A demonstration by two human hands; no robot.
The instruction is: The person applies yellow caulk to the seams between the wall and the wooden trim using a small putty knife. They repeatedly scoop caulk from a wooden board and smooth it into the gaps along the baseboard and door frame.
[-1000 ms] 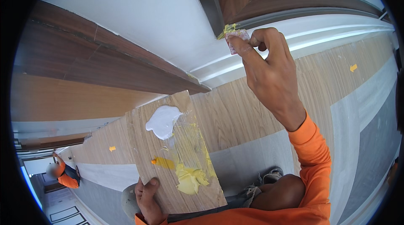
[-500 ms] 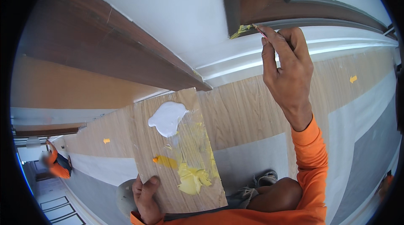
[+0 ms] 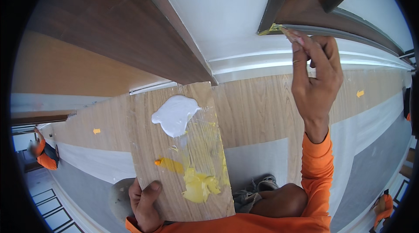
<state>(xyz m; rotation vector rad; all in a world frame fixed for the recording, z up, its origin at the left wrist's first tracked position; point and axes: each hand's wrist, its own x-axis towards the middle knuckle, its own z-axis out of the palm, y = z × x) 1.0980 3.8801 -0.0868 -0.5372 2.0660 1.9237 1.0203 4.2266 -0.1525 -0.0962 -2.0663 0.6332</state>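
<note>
My left hand grips the lower left corner of a wood-grain board, thumb on top. A white blob of paste sits on the board's upper part. A short orange-yellow streak and a pale yellow paste heap lie lower, with yellow smears between. My right hand is raised and closed, pinching a small thin tool with a pinkish patch; its exact kind cannot be made out. The tool's tip meets yellow paste at the lower corner of a dark frame on the white wall.
A brown wooden door frame stands at left. White skirting runs below the dark frame. Wood-look boards with yellow arrow stickers and grey sheeting cover the floor. One person is far left; another is at lower right.
The wall and dark frame have shifted right in the picture, my right hand with them. More of the small tool shows between my fingers. My left hand keeps its hold on the board.
</note>
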